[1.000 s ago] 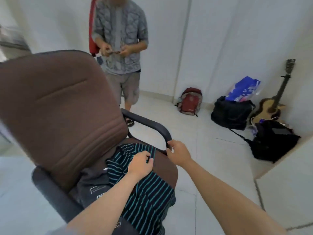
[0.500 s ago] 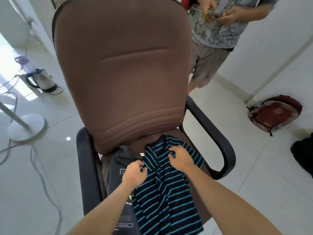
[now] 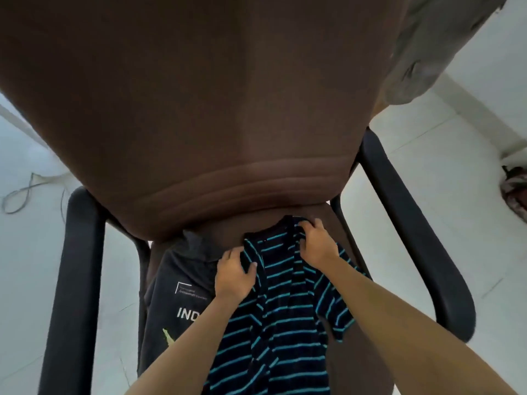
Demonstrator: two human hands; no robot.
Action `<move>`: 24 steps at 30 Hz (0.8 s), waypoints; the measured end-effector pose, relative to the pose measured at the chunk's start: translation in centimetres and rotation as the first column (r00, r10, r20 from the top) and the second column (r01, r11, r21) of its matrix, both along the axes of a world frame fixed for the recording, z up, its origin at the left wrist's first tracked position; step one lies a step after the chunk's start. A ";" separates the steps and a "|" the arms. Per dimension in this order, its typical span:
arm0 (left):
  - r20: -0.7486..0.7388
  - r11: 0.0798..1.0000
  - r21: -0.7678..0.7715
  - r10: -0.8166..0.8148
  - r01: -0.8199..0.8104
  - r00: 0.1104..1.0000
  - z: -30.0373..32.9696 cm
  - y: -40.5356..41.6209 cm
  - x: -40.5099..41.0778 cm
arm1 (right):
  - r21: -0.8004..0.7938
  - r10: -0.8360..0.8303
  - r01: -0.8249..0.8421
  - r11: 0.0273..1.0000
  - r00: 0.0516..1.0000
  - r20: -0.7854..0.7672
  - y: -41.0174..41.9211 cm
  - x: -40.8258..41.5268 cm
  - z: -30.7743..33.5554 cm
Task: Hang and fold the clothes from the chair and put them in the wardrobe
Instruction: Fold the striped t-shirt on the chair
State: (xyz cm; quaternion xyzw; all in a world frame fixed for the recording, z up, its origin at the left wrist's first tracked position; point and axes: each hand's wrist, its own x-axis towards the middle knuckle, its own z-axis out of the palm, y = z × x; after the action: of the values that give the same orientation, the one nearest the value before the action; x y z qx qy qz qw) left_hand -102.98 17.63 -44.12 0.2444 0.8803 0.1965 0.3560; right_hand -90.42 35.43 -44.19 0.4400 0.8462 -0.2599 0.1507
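Observation:
A navy shirt with teal stripes lies on the seat of a brown office chair with black armrests. My left hand grips the shirt's left shoulder near the collar. My right hand grips the right side of the collar. Under and to the left of the striped shirt lies a dark grey T-shirt with white print. The chair's backrest fills the upper half of the view.
A person in grey clothing stands behind the chair at the upper right. A cable lies on the white floor at the left. Part of a red backpack shows at the right edge.
My head has moved closer to the chair and lower. Both hands have shifted up to the striped shirt's collar; the right one came off the armrest a second ago.

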 end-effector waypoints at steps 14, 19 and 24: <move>-0.345 0.987 -0.158 -0.053 -0.003 0.937 -0.7 4.2 2.2 | 0.229 0.203 -0.180 0.957 0.976 -0.081 1.2 0.3 -0.4; -0.104 0.945 -0.323 -0.097 0.059 0.990 -1.3 3.3 4.2 | -0.052 0.104 -0.119 0.992 0.967 -0.233 2.0 1.2 0.1; 0.001 0.983 -0.185 -0.022 0.022 1.000 -1.1 1.1 4.9 | -0.057 0.111 -0.129 0.990 0.962 -0.250 2.0 1.8 0.9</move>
State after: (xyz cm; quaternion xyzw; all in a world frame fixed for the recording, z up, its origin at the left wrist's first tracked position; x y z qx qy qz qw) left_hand -98.09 18.77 -45.27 0.2201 0.8922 0.1100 0.3789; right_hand -88.65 37.40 -43.33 0.3464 0.8735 -0.3335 0.0762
